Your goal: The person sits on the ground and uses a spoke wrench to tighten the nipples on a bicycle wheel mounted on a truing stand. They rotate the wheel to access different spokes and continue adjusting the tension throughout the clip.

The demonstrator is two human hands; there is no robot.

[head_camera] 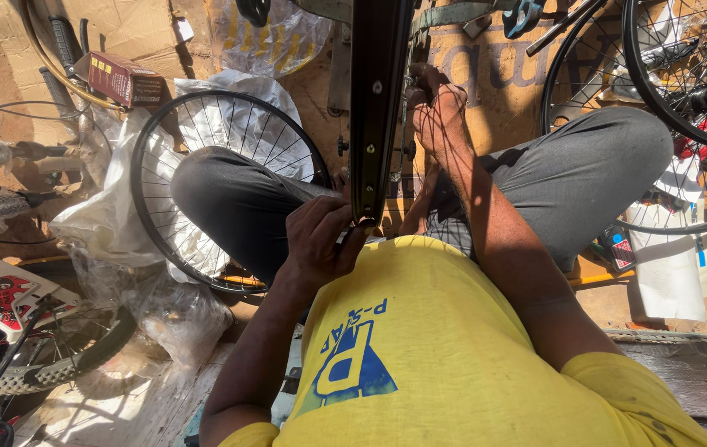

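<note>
Bike rim [376,108] stands edge-on between the knees. Left hand [320,240], fingers curled, grips its near edge; right hand [436,112] reaches among the spokes, grip probably closed, unclear. Spoked wheel [204,157] lies left on plastic sheet [105,215].

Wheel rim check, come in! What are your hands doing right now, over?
Left hand grips near edge of upright black wheel rim. Right hand reaches through the spokes beyond the rim. Spare spoked wheel behind left knee, not in the way.
</note>
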